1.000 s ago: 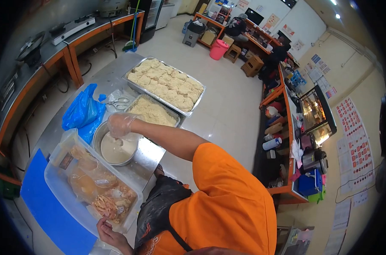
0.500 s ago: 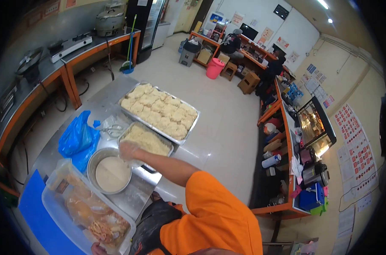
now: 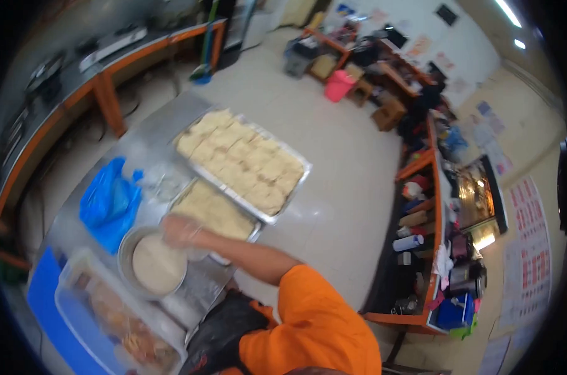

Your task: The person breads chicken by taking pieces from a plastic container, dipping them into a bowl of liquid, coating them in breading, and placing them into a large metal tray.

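My right hand, in a clear glove, hangs over the rim of a metal bowl of pale batter, beside a smaller tray of pale crumbs. Blur hides its fingers and anything they may hold. Behind the crumbs lies a large metal tray with rows of crumb-coated pieces. A clear plastic bin, holding bagged food and what looks like raw meat, stands near the bottom left. My left hand does not show.
A blue plastic bag lies on the metal table behind the bowl. A blue board is left of the bin. Counters with orange frames run along the left and right. People sit at the far desks, blurred.
The view has shifted and blurred. My right hand remains between bowl and crumb tray, slightly more over the bowl's rim. My left hand, earlier at the bin's near end, has left view.
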Demonstrator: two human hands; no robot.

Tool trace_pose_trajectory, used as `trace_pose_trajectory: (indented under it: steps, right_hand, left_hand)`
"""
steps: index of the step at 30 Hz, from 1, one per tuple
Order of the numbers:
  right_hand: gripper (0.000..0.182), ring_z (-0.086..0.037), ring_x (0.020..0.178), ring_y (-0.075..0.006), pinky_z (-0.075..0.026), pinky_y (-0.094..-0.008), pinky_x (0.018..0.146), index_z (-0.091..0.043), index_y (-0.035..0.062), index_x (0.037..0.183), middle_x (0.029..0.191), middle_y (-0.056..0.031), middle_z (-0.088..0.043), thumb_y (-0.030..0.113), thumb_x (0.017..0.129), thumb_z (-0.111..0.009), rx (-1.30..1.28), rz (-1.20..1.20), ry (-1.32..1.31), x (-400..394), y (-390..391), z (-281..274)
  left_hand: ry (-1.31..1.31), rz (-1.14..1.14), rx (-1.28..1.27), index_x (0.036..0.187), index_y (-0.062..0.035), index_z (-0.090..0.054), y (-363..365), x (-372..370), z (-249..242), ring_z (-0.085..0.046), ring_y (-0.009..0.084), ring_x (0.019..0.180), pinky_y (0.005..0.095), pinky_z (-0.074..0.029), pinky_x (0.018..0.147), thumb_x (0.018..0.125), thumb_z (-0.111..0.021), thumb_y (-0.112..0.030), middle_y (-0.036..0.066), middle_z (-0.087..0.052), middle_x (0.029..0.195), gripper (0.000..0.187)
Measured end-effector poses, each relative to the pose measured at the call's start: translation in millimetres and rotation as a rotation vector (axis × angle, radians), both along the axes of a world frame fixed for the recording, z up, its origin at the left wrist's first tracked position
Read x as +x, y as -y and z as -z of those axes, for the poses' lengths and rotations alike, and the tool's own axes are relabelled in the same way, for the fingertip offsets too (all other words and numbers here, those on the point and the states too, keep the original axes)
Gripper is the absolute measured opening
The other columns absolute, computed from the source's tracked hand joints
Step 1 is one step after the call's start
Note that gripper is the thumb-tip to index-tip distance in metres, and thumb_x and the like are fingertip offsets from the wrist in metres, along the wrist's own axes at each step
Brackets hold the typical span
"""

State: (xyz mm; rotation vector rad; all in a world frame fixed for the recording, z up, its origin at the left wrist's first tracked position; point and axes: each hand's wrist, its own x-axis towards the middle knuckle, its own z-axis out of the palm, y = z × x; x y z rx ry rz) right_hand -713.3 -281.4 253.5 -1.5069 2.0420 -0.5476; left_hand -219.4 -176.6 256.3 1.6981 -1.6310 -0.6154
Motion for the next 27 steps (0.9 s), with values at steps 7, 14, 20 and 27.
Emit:
trace_pose_trajectory:
  steps: [7, 14, 20, 27]
  right_hand:
    - [0.019, -0.065, 0.070, -0.0336, -0.051, -0.0458, 0.071, -0.068, -0.0013, 0.085, 0.076, -0.0222, -0.065, 0.017, 0.084, -0.064, -0.010, -0.197, -0.086, -64, -1, -83]
    - [0.016, -0.062, 0.065, -0.0299, -0.051, -0.0435, 0.067, -0.062, 0.0000, 0.087, 0.073, -0.0171, -0.064, 0.016, 0.088, -0.063, -0.132, -0.507, -0.479, -93, -22, -81]
    - [0.041, -0.065, 0.098, -0.0356, -0.050, -0.0457, 0.093, -0.060, -0.0034, 0.120, 0.100, -0.0212, -0.068, 0.021, 0.088, -0.067, 0.008, -0.608, -0.336, -126, -86, 32]
    - [0.109, -0.042, 0.132, -0.0493, -0.039, -0.0426, 0.110, -0.012, -0.0105, 0.152, 0.144, -0.0391, -0.037, 0.038, 0.077, -0.075, 0.265, 0.014, -0.390, -106, -104, 110]
  left_hand:
    - [-0.104, -0.060, -0.022, 0.091, -0.0026, -0.065, 1, 11, 10, -0.037, 0.0073, 0.059, 0.0263, -0.027, 0.053, 0.104, -0.038, -0.031, -0.003, -0.044, 0.066, 0.041]
    - [-0.017, -0.060, -0.064, 0.094, 0.0019, -0.065, -2, -16, -14, -0.035, 0.0069, 0.058, 0.0256, -0.027, 0.054, 0.105, -0.038, -0.023, -0.003, -0.041, 0.064, 0.039]
    - [-0.021, -0.147, -0.162, 0.097, 0.0023, -0.066, -7, -10, 0, -0.036, 0.0069, 0.059, 0.0253, -0.026, 0.054, 0.106, -0.036, -0.026, -0.003, -0.042, 0.065, 0.042]
    - [0.016, -0.197, -0.218, 0.100, 0.0023, -0.065, -9, -6, 5, -0.035, 0.0077, 0.060, 0.0251, -0.025, 0.055, 0.107, -0.034, -0.031, -0.002, -0.040, 0.065, 0.047]
